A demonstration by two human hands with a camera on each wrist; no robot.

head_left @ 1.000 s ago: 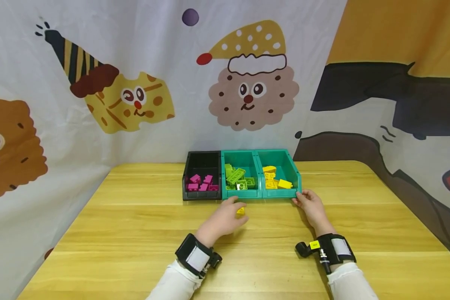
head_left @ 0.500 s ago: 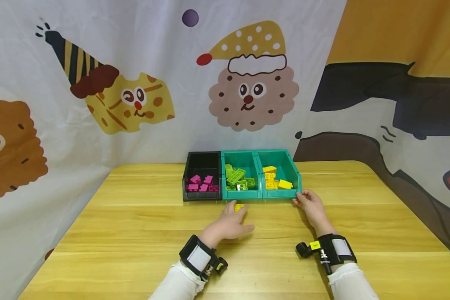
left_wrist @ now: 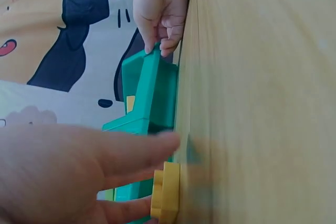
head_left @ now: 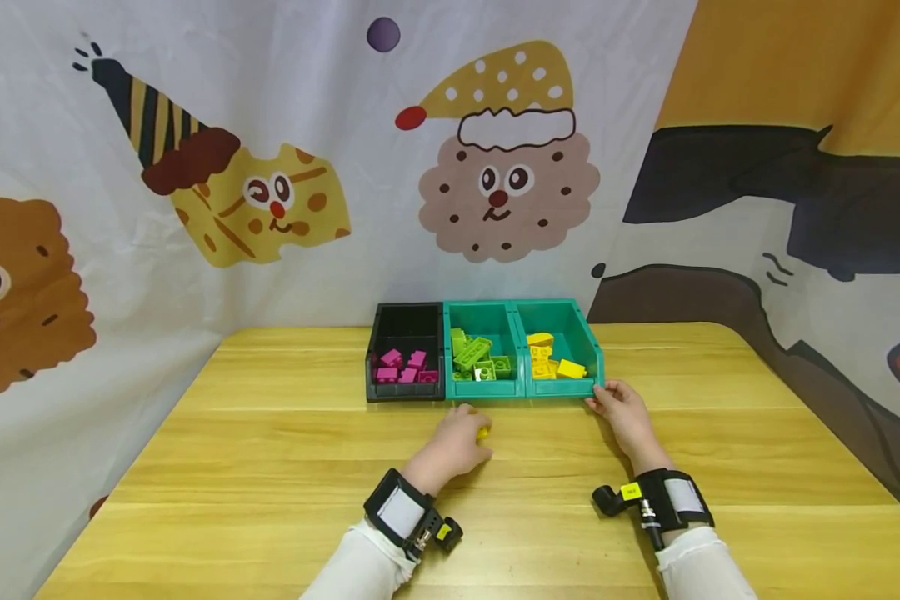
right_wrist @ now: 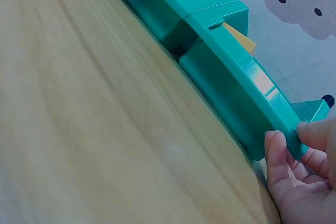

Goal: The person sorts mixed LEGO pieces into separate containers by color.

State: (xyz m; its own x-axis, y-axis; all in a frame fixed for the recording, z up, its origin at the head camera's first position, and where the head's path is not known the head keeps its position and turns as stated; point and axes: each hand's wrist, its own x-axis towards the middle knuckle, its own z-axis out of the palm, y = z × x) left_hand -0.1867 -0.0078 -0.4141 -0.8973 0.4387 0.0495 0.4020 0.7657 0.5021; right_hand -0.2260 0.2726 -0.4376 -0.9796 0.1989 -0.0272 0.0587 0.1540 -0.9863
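My left hand (head_left: 456, 442) is low over the table, its fingers around a yellow toy brick (head_left: 483, 433). In the left wrist view the fingers reach behind the brick (left_wrist: 166, 192), which stands on the wood, while the thumb is held apart from it. My right hand (head_left: 624, 419) pinches the front right corner of the right-hand teal bin (head_left: 562, 387), thumb on the rim and fingers below. That bin contains several yellow bricks (head_left: 570, 369). Beside it, the middle teal bin (head_left: 483, 388) has several lime green bricks (head_left: 471, 354).
A black bin (head_left: 405, 391) with several magenta bricks (head_left: 392, 358) adjoins the teal bins on the left. All three stand at the back of the wooden table (head_left: 270, 467). Behind them hangs a printed cloth (head_left: 300, 50) with cartoon figures.
The left fingers spread over the yellow brick, then bent in around it. The brick has shifted slightly away from the bins, toward the person. The right hand has stayed at the bin corner.
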